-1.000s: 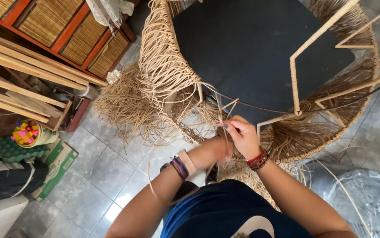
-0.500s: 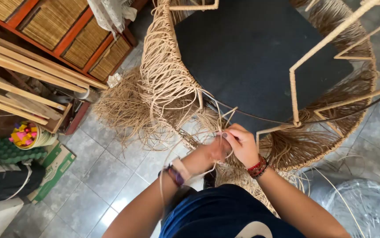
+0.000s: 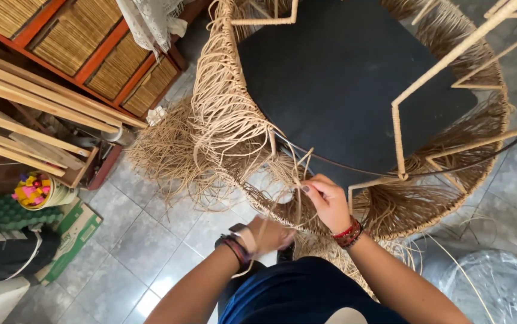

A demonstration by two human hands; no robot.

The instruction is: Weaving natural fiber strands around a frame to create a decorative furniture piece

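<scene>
A large round frame wound with tan cord (image 3: 228, 114) lies in front of me, a dark surface (image 3: 342, 84) showing inside it. Loose cord ends hang in a fringe (image 3: 168, 156) along its rim. My right hand (image 3: 327, 201) pinches cord strands at the near rim, fingers closed on them. My left hand (image 3: 267, 234) sits lower and closer to me, curled around strands that run down from the rim. Both wrists wear bead bracelets.
Pale metal struts (image 3: 426, 90) rise across the frame's right side. Wooden slats (image 3: 30, 120) and a red shelf with woven panels (image 3: 102, 54) stand at the left. A bowl of coloured bits (image 3: 36, 192) and a cardboard box (image 3: 69, 237) rest on the tiled floor. Clear plastic (image 3: 498, 282) lies bottom right.
My left hand has dropped down and toward me, pulling strands away from the rim. My right hand stays at the rim. The view has moved closer to the frame.
</scene>
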